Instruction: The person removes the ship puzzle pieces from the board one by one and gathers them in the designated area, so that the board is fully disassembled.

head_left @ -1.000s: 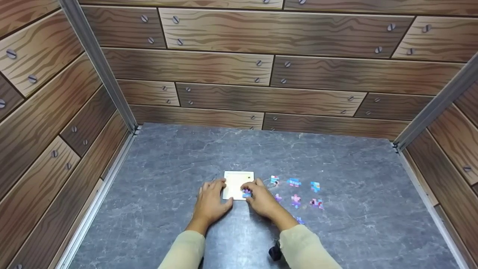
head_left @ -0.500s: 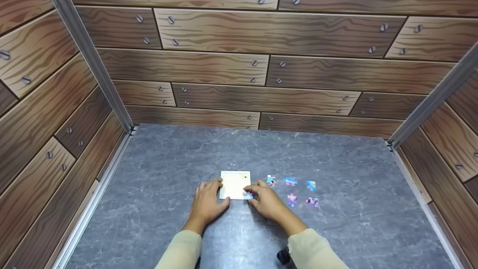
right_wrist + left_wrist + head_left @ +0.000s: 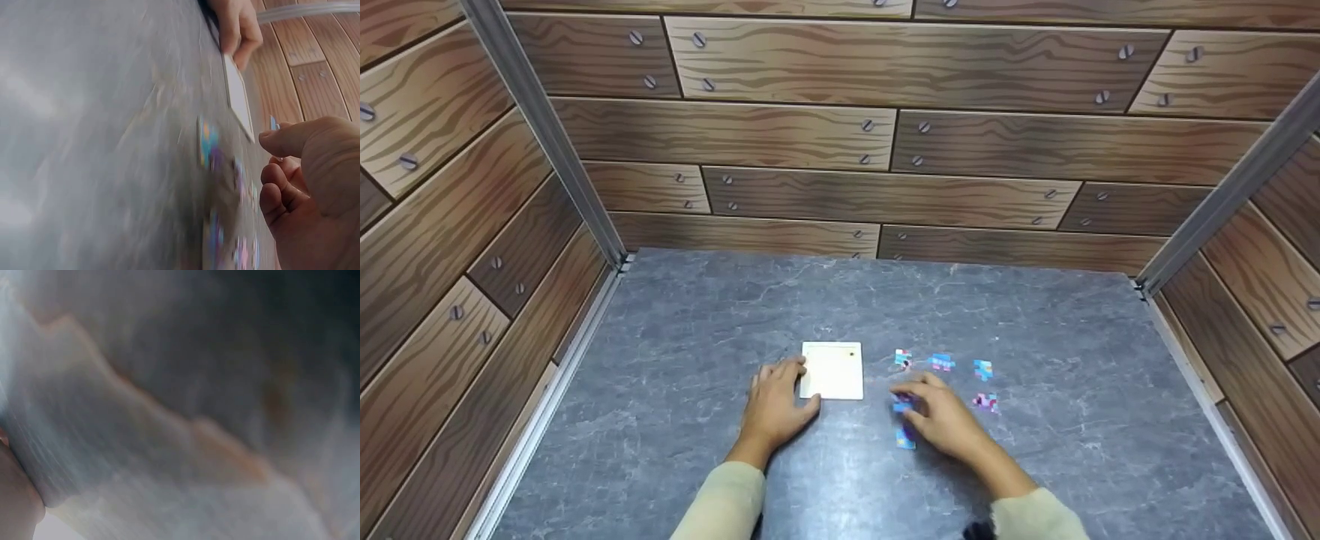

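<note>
A square, cream puzzle tray [image 3: 840, 373] lies on the grey table in the head view. My left hand [image 3: 775, 405] holds its lower left corner, fingers along the left edge and thumb at the near edge. To the right of the tray, my right hand [image 3: 945, 421] pinches a small blue and purple jigsaw piece between thumb and fingers; the right wrist view shows the piece [image 3: 273, 122] edge-on at the thumb tip. Another jigsaw piece [image 3: 905, 440] lies just below this hand. The left wrist view is too blurred to show the tray.
More jigsaw pieces lie spread to the right, among them one at the back [image 3: 942, 362], one at the far right [image 3: 983, 369] and a pink one [image 3: 985, 403]. The right hand and forearm cover part of that area. Wood-patterned walls [image 3: 780, 135] enclose the table.
My right hand has moved right, off the tray's lower right corner, with the jigsaw piece in its fingers. That corner now shows bare. My left hand has stayed at the tray.
</note>
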Demonstrator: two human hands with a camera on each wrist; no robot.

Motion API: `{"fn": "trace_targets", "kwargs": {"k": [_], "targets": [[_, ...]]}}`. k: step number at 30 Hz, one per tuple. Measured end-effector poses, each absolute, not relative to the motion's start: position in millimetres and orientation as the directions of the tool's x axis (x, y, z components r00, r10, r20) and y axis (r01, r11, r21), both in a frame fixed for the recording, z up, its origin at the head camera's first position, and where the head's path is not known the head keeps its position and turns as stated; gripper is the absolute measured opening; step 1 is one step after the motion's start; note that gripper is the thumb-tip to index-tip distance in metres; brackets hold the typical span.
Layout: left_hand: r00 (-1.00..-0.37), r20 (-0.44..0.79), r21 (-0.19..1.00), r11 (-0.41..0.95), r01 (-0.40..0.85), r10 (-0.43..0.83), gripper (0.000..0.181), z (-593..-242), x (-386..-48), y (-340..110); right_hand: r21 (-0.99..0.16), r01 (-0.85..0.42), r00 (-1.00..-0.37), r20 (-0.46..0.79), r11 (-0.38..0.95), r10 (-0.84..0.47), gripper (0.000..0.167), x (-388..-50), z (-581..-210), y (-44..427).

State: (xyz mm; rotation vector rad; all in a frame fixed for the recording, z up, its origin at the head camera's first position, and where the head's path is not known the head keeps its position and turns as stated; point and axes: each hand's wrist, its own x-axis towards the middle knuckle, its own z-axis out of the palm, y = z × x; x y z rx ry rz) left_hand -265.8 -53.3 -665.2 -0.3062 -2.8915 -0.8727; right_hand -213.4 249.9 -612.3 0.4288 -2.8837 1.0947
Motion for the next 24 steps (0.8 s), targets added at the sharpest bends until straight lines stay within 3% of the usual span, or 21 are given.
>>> {"fn": "trace_targets", "kwargs": {"k": [16,24], "targets": [[-0.968,0.194,0.542,0.805,0.243,0.162,0.049,-662,-266,-53,-0.683,-0.108,-0.993,0.109,0.722,-0.046,0.048,-162,-620,337],[-0.969,0.193,0.539,0.808,0.237,0.155,0.050,-663,-267,-54,-0.694,-0.011,-1.000,0.013,0.720,-0.003,0.047,-153,-629,356]]}}
